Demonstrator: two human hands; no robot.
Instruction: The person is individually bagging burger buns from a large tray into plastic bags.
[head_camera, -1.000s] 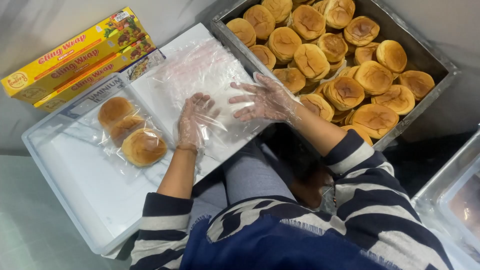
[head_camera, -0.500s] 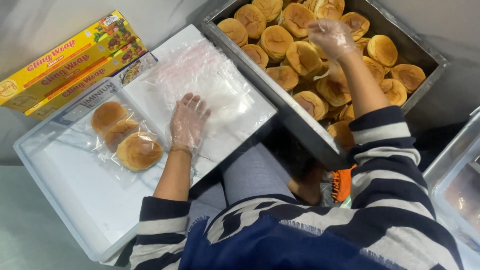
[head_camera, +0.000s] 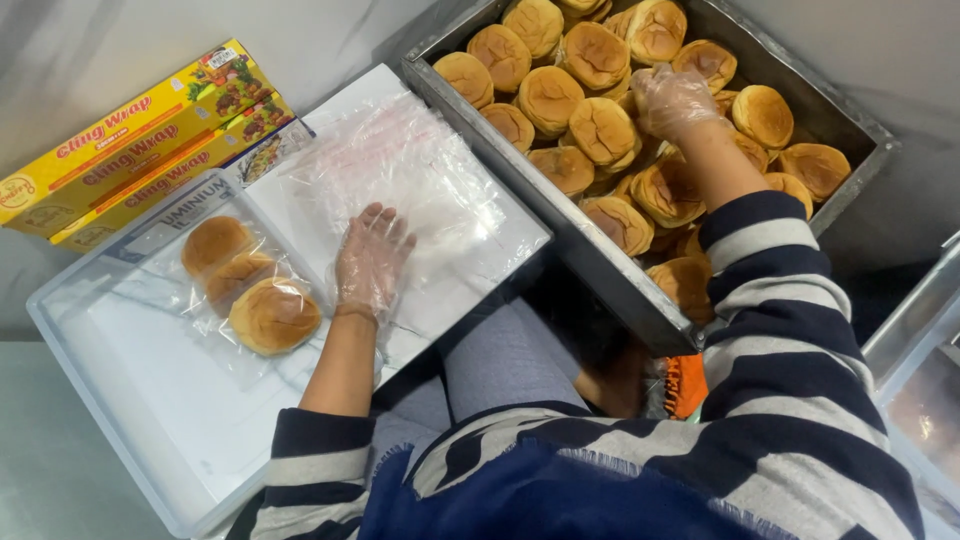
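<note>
- The left hand (head_camera: 372, 258), in a thin clear glove, lay flat and released, fingers spread, on a stack of clear plastic bags (head_camera: 420, 190).
- Those bags rested on the near right part of a shallow white tray (head_camera: 90, 385), with their far corner close to the metal pan.
- The right hand (head_camera: 672, 98), also gloved, reached into a deep metal pan (head_camera: 560, 235) full of round golden buns (head_camera: 598, 130).
- Its fingers curled down among the buns and touched them; I cannot tell whether they had closed on one.
- The pan sat tilted to the right of the tray, its near edge just beside the bags.
- A filled bag of buns (head_camera: 250, 285) lay on the tray, just left of the left hand, with three buns showing through the plastic.
- Yellow boxes of cling wrap (head_camera: 130, 135) lay stacked beyond the tray at the upper left, against the wall.
- A flat box of foil (head_camera: 200, 195) lay between the yellow boxes and the tray, partly hidden.
- The person wore a dark and pale striped top (head_camera: 790, 330), the left sleeve pushed up the forearm.
</note>
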